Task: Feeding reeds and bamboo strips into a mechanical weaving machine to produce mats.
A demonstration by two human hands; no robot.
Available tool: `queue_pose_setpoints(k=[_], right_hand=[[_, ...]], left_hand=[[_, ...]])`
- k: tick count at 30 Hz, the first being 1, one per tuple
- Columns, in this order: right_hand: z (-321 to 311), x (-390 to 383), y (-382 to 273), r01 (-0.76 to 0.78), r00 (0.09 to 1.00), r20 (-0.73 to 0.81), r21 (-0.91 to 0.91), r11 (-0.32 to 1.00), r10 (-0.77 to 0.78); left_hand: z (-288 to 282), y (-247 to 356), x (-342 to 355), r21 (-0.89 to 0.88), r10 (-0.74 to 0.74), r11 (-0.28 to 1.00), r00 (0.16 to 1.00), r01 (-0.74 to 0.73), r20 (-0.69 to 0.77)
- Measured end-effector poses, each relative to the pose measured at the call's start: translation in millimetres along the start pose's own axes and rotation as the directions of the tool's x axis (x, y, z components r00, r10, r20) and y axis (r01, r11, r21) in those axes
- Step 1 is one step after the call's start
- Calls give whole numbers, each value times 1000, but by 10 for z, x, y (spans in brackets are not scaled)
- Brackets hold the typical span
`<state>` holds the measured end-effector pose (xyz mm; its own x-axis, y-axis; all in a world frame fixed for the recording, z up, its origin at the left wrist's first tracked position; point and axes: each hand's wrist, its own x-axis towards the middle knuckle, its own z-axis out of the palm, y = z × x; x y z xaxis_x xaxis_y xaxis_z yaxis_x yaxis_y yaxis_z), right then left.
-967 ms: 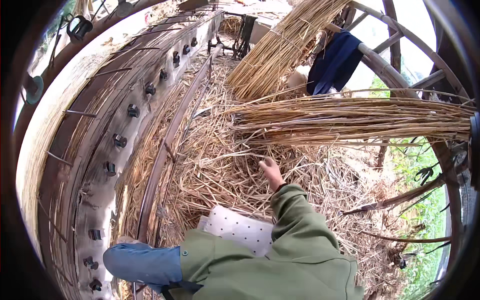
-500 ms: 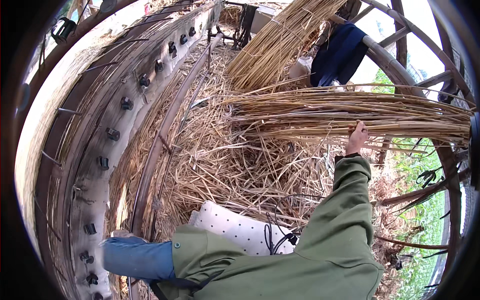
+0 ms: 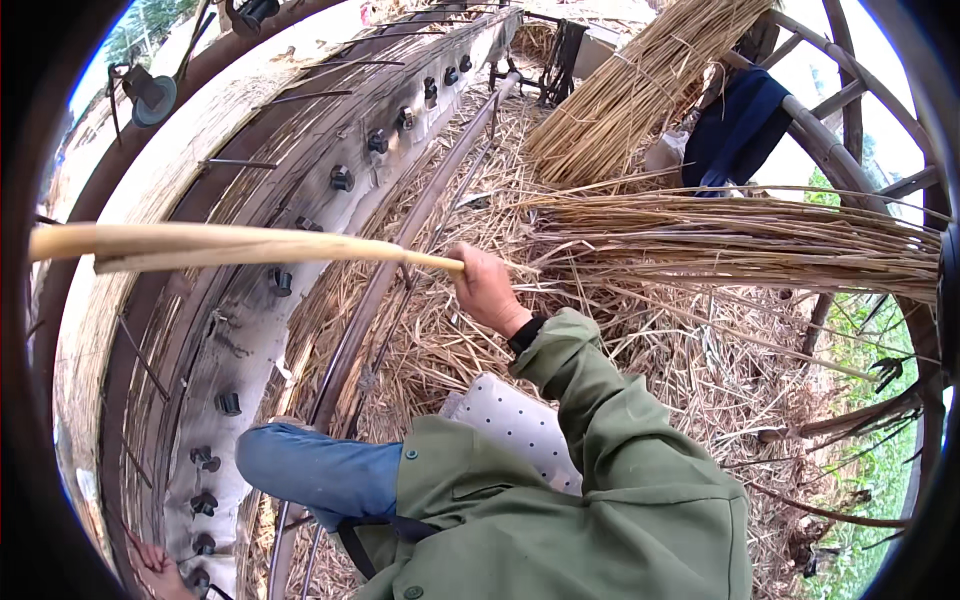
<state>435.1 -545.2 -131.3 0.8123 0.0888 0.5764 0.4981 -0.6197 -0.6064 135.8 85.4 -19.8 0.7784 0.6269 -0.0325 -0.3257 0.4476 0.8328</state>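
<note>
The right hand (image 3: 488, 292) grips one long pale stalk (image 3: 335, 247), which stretches left above one plank (image 3: 245, 335) studded with at least ten black fittings. The left hand (image 3: 160, 573) shows at the lower left rim; whether it grips anything, I cannot tell. Two reed bundles (image 3: 740, 238), one dark cloth (image 3: 733, 130) and one dotted cushion (image 3: 520, 432) lie beyond or beside the right arm.

The long stalk (image 3: 270, 245) at left looks woody, smooth and faintly glossy; the stalk bundle (image 3: 745, 235) at right is dry and rough, like the loose straw (image 3: 690, 350). Near, the jacket (image 3: 640, 520) is matt cloth; far right, the draped cloth (image 3: 735, 125) also looks matt.
</note>
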Motion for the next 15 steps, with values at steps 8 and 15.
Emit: queue_pose_setpoints(k=[8,15], right_hand=[[1008,-912,-950,193,835,488,172,966,-254],[1077,-840,-2273,394,666,396,532,749,-632]], left_hand=[[833,-931,-1116,494,-36,853,926,-167,375],[1292,-789,-1334,65,192,975,954,-212,231]])
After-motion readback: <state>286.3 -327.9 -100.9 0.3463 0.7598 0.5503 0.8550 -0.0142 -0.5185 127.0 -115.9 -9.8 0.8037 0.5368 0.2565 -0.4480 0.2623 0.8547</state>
